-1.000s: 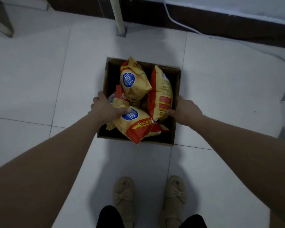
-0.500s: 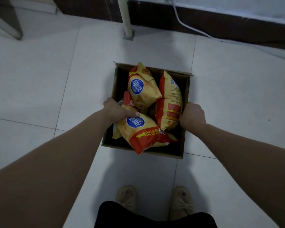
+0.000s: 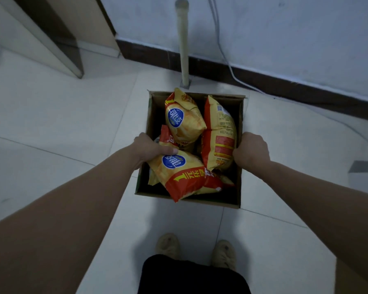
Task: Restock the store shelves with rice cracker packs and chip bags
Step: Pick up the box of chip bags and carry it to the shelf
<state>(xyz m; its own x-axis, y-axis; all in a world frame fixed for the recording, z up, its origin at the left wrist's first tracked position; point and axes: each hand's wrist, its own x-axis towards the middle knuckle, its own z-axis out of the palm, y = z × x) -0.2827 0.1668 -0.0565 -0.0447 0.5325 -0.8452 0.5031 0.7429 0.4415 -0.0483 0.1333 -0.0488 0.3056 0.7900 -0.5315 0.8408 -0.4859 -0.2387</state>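
Note:
An open brown cardboard box point(image 3: 240, 187) stands over the white tiled floor in front of me. It holds several yellow and red chip bags. One bag point(image 3: 185, 177) lies across the front, one point(image 3: 183, 122) stands at the back, and one point(image 3: 220, 134) stands on edge at the right. My left hand point(image 3: 149, 147) grips the box's left wall, with its thumb lying on the front bag. My right hand point(image 3: 251, 151) grips the right wall, fingers curled over the rim. The bottom of the box is hidden.
A pale pole point(image 3: 184, 43) rises from the floor just behind the box. A white cable point(image 3: 225, 56) runs down the wall to the dark baseboard point(image 3: 285, 83). A cabinet base point(image 3: 51, 39) stands at the upper left. My shoes point(image 3: 168, 245) are below the box.
The box, held by both hands, has grown larger in view and sits farther from my shoes. The view has tilted up, so more of the wall and pole shows.

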